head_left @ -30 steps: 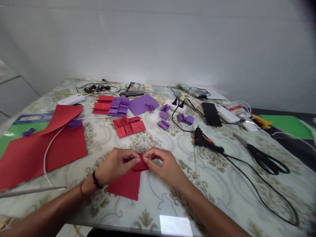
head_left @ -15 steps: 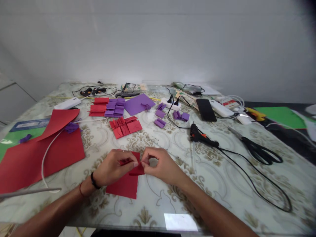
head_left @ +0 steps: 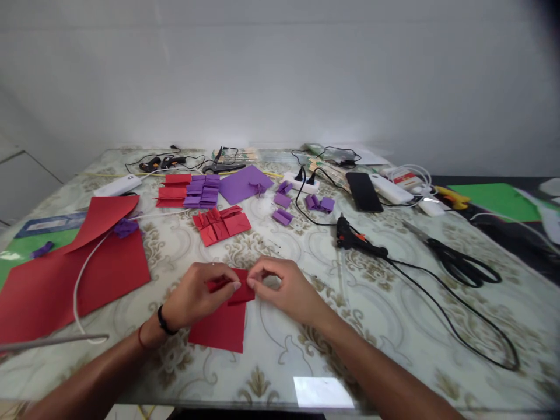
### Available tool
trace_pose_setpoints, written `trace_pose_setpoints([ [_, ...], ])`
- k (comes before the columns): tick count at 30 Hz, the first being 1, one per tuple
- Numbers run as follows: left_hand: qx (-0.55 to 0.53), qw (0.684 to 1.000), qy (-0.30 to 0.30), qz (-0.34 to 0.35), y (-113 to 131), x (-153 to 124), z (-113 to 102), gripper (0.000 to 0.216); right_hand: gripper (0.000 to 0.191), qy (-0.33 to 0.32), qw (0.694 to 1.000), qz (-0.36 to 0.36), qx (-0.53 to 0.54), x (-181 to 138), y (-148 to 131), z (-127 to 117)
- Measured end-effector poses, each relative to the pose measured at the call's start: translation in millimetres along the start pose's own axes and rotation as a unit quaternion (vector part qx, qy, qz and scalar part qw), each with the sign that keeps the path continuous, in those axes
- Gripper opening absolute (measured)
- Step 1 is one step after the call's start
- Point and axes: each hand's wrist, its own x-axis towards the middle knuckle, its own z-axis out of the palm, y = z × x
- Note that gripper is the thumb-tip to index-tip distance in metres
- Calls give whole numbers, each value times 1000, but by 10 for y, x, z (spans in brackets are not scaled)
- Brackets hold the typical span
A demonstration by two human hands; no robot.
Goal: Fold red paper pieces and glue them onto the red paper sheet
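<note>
Between my two hands is a small folded piece of red paper (head_left: 242,296). My left hand (head_left: 205,291) pinches its left side, thumb against forefinger. At its right edge my right hand (head_left: 277,289) pinches it in the same way. Under the folded piece a flat red paper sheet (head_left: 221,329) lies on the table, partly covered by my left hand. Just beyond my hands lies a cluster of folded red paper pieces (head_left: 222,224). Farther back, red folded strips (head_left: 174,191) sit side by side with purple folded strips (head_left: 202,191).
To the right lie a black glue gun (head_left: 359,242) with its cord, black-handled scissors (head_left: 459,262) and a phone (head_left: 364,191). A white power strip (head_left: 301,183) stands behind loose purple pieces (head_left: 283,216). Large red sheets (head_left: 109,256) cover the left, crossed by a white cable (head_left: 77,291).
The fingertips of both hands have moved slightly apart along the folded red paper, showing more of it between them. The view has shifted a little.
</note>
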Motion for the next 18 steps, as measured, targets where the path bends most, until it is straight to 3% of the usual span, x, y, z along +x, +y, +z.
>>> trace_pose_setpoints([
  [4, -45, 999, -2, -5, 18, -30, 48, 12, 10, 8, 999, -29, -22, -25, -32, 66],
  [11, -24, 1000, -5, 17, 63, -47, 79, 8, 14, 16, 997, -55, -44, -79, -60, 145],
  [18, -14, 999, 15, 27, 132, -39, 6, 11, 13, 41, 997, -56, -17, -74, -109, 74],
])
